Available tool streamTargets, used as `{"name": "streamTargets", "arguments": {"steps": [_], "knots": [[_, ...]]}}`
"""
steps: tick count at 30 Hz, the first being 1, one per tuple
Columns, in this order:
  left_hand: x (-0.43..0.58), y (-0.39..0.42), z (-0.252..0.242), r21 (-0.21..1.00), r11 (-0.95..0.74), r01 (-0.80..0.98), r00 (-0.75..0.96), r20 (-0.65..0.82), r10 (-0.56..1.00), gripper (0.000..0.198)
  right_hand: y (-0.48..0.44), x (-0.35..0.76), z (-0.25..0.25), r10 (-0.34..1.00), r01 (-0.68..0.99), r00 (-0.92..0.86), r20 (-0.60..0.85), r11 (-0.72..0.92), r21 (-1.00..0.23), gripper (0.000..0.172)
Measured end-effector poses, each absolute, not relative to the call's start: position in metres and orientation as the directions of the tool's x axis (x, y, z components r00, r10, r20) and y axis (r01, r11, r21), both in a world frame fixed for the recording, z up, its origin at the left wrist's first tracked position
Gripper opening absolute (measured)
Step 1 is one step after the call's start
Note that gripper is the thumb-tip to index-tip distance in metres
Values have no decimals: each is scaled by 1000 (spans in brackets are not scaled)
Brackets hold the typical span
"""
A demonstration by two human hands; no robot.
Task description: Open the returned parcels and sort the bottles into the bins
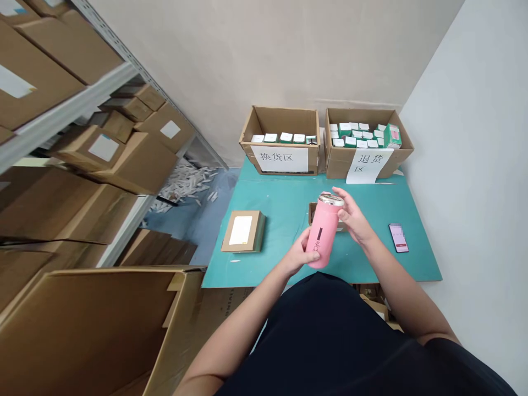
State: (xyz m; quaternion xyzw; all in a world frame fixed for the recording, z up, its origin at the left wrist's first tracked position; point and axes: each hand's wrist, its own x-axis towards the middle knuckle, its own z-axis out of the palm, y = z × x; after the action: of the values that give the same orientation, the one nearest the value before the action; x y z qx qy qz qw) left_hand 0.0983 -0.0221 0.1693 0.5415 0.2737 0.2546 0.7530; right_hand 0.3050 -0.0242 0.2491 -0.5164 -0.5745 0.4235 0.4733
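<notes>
A pink tumbler (325,228) with a silver lid and dark lettering is held up over the green tabletop, leaning slightly. My left hand (297,256) wraps round its lower part, thumb across the front. At the top, my right hand (353,215) grips the side by the lid, its fingers partly behind the tumbler. A small brown carton (312,211) stands on the table behind the tumbler, mostly hidden by it.
On the green table (284,198) are a closed labelled carton (240,230) and a phone (398,238). Two signed cartons, left (264,154) and right (338,165), hold several green-white boxes. Shelving (74,118) stands left; a large open carton (103,324) is at lower left.
</notes>
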Motion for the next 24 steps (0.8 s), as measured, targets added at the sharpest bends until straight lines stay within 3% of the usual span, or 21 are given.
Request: {"name": "streamTargets", "arguments": {"steps": [3, 6, 9, 12, 17, 21, 24], "knots": [[95, -24, 174, 864, 491, -113, 850, -172, 498, 109, -26, 299, 242, 987, -193, -160, -19, -50, -980, 90], [98, -26, 176, 903, 407, -136, 791, -149, 594, 95, -28, 291, 237, 984, -394, -154, -87, -142, -908, 79], [104, -28, 173, 984, 160, -76, 583, -86, 808, 86, -28, 284, 233, 986, -438, 94, -137, -82, -895, 70], [108, -32, 168, 988, 138, -75, 490, -84, 868, 77, -29, 281, 231, 960, -457, 228, -163, -42, -889, 70], [111, -40, 172, 878, 368, -308, 555, -148, 818, 67, -30, 285, 236, 974, -481, 125, -189, -107, -870, 68], [107, -40, 175, 731, 592, -339, 735, -188, 652, 75, -29, 288, 242, 971, -498, -129, -201, -238, -834, 64], [104, -35, 172, 804, 525, -280, 703, -201, 682, 81, -26, 284, 242, 972, -485, -92, -216, -234, -843, 60]]}}
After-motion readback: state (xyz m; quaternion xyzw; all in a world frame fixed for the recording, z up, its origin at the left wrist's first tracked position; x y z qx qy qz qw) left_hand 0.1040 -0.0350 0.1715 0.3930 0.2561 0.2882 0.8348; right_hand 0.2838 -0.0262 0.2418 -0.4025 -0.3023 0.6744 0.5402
